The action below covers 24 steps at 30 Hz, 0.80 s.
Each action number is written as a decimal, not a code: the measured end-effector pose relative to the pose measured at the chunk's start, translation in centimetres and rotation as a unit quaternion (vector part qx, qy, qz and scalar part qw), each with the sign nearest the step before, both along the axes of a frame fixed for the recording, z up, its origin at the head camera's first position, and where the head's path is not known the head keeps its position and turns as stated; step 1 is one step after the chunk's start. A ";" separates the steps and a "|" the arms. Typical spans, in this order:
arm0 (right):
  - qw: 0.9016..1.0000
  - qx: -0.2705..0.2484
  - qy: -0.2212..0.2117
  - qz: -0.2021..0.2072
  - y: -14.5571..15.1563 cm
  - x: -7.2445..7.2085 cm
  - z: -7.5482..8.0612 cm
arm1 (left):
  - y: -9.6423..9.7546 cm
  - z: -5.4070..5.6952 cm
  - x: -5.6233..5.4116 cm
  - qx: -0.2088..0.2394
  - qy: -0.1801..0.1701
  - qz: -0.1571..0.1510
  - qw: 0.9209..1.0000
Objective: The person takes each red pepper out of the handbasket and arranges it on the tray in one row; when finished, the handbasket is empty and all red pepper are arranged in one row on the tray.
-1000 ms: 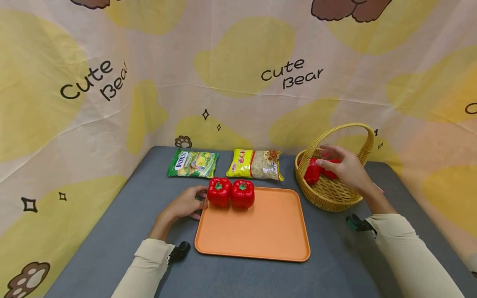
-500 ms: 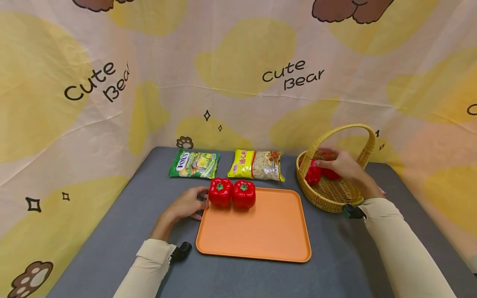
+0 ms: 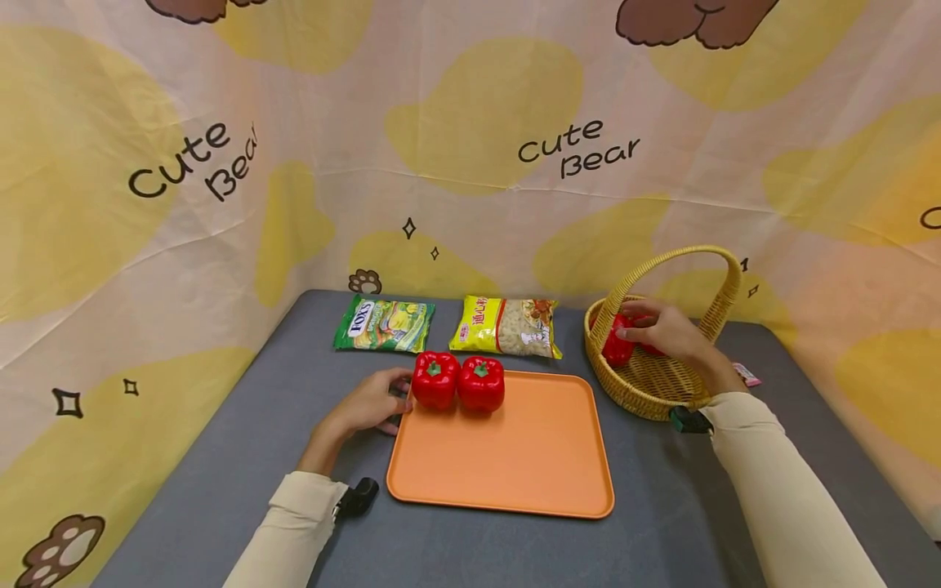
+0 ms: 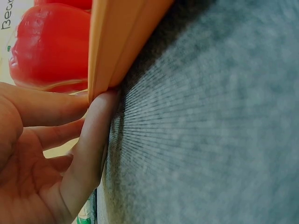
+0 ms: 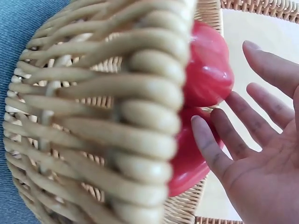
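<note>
My left hand [image 3: 373,400] pinches the left rim of an orange tray [image 3: 515,465] between thumb and finger, clearly seen in the left wrist view. Two red bell peppers [image 3: 435,380] stand side by side at the tray's back left corner. Over on the right, my right hand [image 3: 675,333] reaches into a yellow wicker basket [image 3: 638,400] under its arched handle. Inside lie two more red peppers. In the right wrist view the hand's fingers are spread near the glossy peppers [image 5: 208,65]; one fingertip overlaps the lower pepper [image 5: 189,161], and contact is uncertain.
A green Fox's bag [image 3: 385,324] and a yellow bag of pasta [image 3: 507,325] lie behind the tray. A small pink packet [image 3: 747,374] sits right of the basket. Printed cloth hangs behind and beside the grey table [image 3: 470,547].
My right hand has moved forward and left, lower into the basket towards the peppers. The small pink packet shows more now. My left hand has stayed at the tray's rim.
</note>
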State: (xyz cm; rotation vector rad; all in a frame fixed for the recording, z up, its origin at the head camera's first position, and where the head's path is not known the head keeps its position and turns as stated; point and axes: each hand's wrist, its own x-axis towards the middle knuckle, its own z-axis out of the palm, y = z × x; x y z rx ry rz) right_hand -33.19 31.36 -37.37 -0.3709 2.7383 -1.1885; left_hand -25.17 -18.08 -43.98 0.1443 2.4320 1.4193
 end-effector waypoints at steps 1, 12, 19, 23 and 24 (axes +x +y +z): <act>1.000 -0.001 0.000 -0.002 0.0 0.1 -0.1 | 0.0 0.0 0.0 0.001 0.000 0.001 1.000; 0.999 0.029 0.012 -0.014 0.1 0.7 -0.1 | 0.0 0.1 0.0 0.001 0.001 -0.003 1.000; 0.997 0.068 0.013 -0.014 0.1 1.3 0.0 | 0.0 -0.1 0.0 0.001 0.001 0.000 1.000; 0.997 0.069 0.014 -0.014 0.1 1.4 -0.1 | 0.0 -0.1 0.0 -0.001 0.002 0.001 1.000; 0.997 0.069 0.015 -0.014 0.1 1.5 -0.1 | 0.0 -0.1 0.0 -0.001 0.002 0.002 1.000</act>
